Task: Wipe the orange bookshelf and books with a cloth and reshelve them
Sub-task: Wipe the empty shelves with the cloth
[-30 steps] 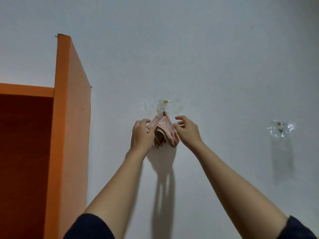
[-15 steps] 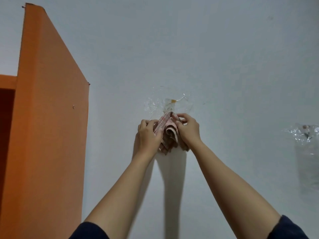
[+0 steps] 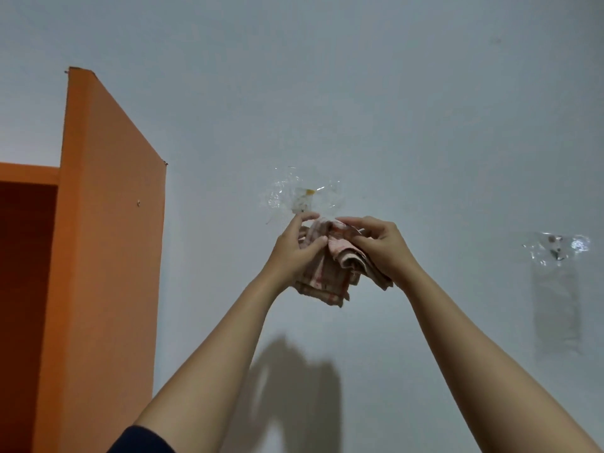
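Overhead, left hand (image 3: 295,253) and right hand (image 3: 379,248) both grip folded checked cloth (image 3: 330,273) below clear wall hook (image 3: 304,197), right of orange bookshelf (image 3: 108,256).

Pale grey wall (image 3: 408,93) bears 2 crinkled clear plastic patches (image 3: 555,248).

The orange bookshelf (image 3: 108,273) stands well left of the fingers (image 3: 300,221); the wall (image 3: 392,93) (pale grey) bears a clear plastic patch (image 3: 304,194) just above them, a second patch (image 3: 555,250) far right.
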The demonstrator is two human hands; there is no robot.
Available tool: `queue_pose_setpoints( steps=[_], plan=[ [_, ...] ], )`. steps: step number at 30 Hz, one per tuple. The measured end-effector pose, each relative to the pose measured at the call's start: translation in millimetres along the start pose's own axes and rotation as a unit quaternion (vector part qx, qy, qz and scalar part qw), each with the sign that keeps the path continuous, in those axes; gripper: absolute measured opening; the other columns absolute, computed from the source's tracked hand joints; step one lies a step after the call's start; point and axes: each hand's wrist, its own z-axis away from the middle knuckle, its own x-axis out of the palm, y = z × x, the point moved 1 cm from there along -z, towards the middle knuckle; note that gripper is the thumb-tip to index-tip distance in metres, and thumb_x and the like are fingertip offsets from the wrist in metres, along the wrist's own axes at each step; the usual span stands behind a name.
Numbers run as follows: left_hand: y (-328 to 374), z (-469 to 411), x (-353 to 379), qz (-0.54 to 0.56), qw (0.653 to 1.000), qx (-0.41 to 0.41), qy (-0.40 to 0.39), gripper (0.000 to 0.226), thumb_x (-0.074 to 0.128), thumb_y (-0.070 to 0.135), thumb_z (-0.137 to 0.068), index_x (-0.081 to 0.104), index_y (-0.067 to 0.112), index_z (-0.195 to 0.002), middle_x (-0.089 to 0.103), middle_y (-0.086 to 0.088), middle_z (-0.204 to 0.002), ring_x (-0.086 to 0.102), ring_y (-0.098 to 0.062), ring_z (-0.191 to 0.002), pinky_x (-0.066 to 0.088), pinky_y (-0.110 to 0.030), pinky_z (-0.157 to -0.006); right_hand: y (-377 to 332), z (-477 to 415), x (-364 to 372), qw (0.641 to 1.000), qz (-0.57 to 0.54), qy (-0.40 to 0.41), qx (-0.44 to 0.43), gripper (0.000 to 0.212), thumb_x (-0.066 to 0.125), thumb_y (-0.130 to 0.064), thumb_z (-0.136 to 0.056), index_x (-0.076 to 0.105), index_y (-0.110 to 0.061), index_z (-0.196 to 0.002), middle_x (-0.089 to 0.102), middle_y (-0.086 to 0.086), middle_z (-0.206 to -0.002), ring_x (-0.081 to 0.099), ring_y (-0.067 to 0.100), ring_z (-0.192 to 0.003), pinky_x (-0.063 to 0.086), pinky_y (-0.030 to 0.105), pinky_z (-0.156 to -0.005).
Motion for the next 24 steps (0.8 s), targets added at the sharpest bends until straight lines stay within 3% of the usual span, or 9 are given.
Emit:
queue_pose_setpoints(
  steps=[2, 5, 10, 14, 19, 22, 24],
  plan=[
    [4.2, 21.2, 7.7, -0.004, 0.998, -0.035, -0.054, 0.036, 0.064, 0.023, -0.086, 0.044, 0.037, -0.112, 0.057, -0.002, -0.118, 0.057, -0.017, -0.108, 0.05, -0.035, -0.091, 5.2, 24.9, -13.1, 0.999, 0.004, -0.044, 0.027, 0.026, 0.062, -0.004, -0.087, 0.071, -0.024, -0.101, 0.069, -0.001, -0.095, 0.063, 0.009, -0.08, 0.051, 0.017, -0.072],
    [11.1, 62.9, 19.0, 0.011, 0.99, -0.093, -0.103, 0.035, 0.062, 0.023, -0.075, 0.042, 0.041, -0.098, 0.06, -0.01, -0.11, 0.062, -0.024, -0.099, 0.054, -0.042, -0.085, 11.9, 64.7, -21.7, 0.992, -0.031, -0.099, 0.078, 0.02, 0.063, -0.005, -0.087, 0.072, -0.019, -0.098, 0.071, 0.011, -0.097, 0.067, 0.015, -0.087, 0.054, 0.026, -0.079],
    [32.6, 142.2, 21.3, 0.091, 0.971, -0.175, -0.136, 0.027, 0.062, 0.012, -0.074, 0.05, 0.028, -0.092, 0.06, -0.014, -0.093, 0.059, -0.026, -0.083, 0.048, -0.035, -0.068, 2.8, 128.1, -20.0, 0.978, -0.058, -0.153, 0.128, 0.014, 0.06, -0.005, -0.09, 0.069, -0.011, -0.099, 0.068, 0.006, -0.093, 0.065, 0.003, -0.074, 0.054, 0.019, -0.066],
    [57.4, 194.1, 6.6, 0.134, 0.954, -0.224, -0.146, 0.032, 0.055, -0.005, -0.078, 0.065, 0.022, -0.092, 0.065, -0.003, -0.092, 0.055, -0.024, -0.087, 0.043, -0.033, -0.078, -11.5, 165.0, -2.4, 0.957, -0.118, -0.215, 0.157, 0.013, 0.06, -0.011, -0.091, 0.069, -0.012, -0.1, 0.069, 0.007, -0.097, 0.067, 0.016, -0.084, 0.056, 0.034, -0.072],
    [98.5, 248.1, -37.2, 0.139, 0.946, -0.278, -0.096, 0.038, 0.052, -0.01, -0.08, 0.066, 0.012, -0.108, 0.068, -0.003, -0.104, 0.064, -0.015, -0.088, 0.054, -0.023, -0.075, -47.8, 200.4, 36.3, 0.935, -0.205, -0.244, 0.155, 0.016, 0.061, -0.016, -0.09, 0.069, -0.009, -0.103, 0.069, 0.012, -0.103, 0.067, 0.019, -0.088, 0.055, 0.038, -0.076],
    [123.6, 275.8, -71.7, 0.14, 0.947, -0.289, -0.029, 0.044, 0.053, -0.004, -0.072, 0.065, 0.012, -0.111, 0.068, -0.009, -0.103, 0.064, -0.017, -0.082, 0.054, -0.026, -0.071, -73.1, 215.1, 67.8, 0.939, -0.231, -0.225, 0.115, 0.016, 0.057, -0.012, -0.093, 0.07, -0.007, -0.102, 0.07, 0.007, -0.099, 0.064, 0.013, -0.09, 0.052, 0.029, -0.08],
    [140.5, 293.0, -96.4, 0.123, 0.952, -0.277, 0.026, 0.042, 0.052, -0.007, -0.078, 0.065, 0.011, -0.113, 0.069, -0.007, -0.1, 0.065, -0.017, -0.079, 0.055, -0.024, -0.066, -94.7, 223.8, 90.0, 0.941, -0.257, -0.203, 0.087, 0.015, 0.056, -0.01, -0.093, 0.07, -0.009, -0.099, 0.07, 0.003, -0.096, 0.064, 0.006, -0.087, 0.051, 0.022, -0.079]
  ],
)
